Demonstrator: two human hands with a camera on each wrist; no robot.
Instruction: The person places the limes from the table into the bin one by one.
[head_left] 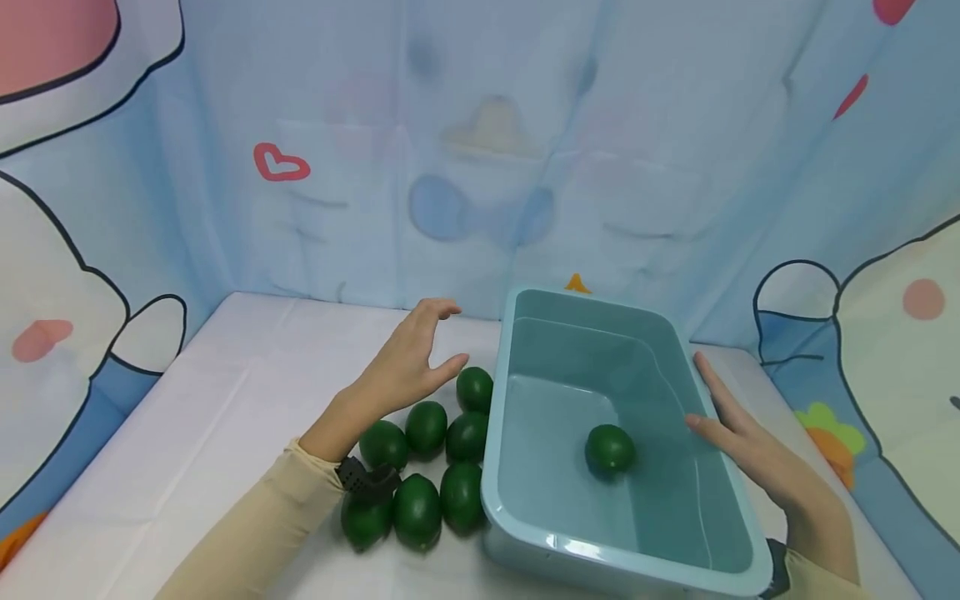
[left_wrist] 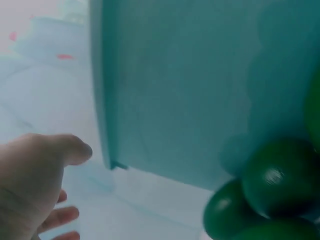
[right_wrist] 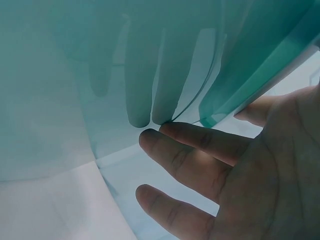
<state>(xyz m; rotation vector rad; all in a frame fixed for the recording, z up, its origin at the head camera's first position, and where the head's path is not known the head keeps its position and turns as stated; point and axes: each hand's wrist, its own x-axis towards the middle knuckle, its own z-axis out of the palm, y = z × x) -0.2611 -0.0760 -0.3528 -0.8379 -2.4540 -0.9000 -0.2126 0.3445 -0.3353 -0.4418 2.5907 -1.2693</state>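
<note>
On the white counter (head_left: 247, 400), seven dark green, lime-like fruits (head_left: 417, 511) lay bunched just outside the left wall of a pale blue-green plastic bin (head_left: 551, 467), probably gathered there to be within easy reach of one arm; whether any of them touched the wall I could not tell. An eighth fruit (head_left: 610, 449) sat alone on the bin's floor, near the foot of the right wall. My left hand (head_left: 405, 358) hung over the far end of the bunch, near the bin's left rim, its fingers loosely bent, its thumb spread apart, and nothing in its grasp. My right hand (head_left: 738, 425) was at the opposite side, fingers straight along the outside of the wall and thumb over the rim, not clenched; I judged that this light brace was there to steady the bin. With its wide mouth facing up, the bin left its inside open to me from above.
</note>
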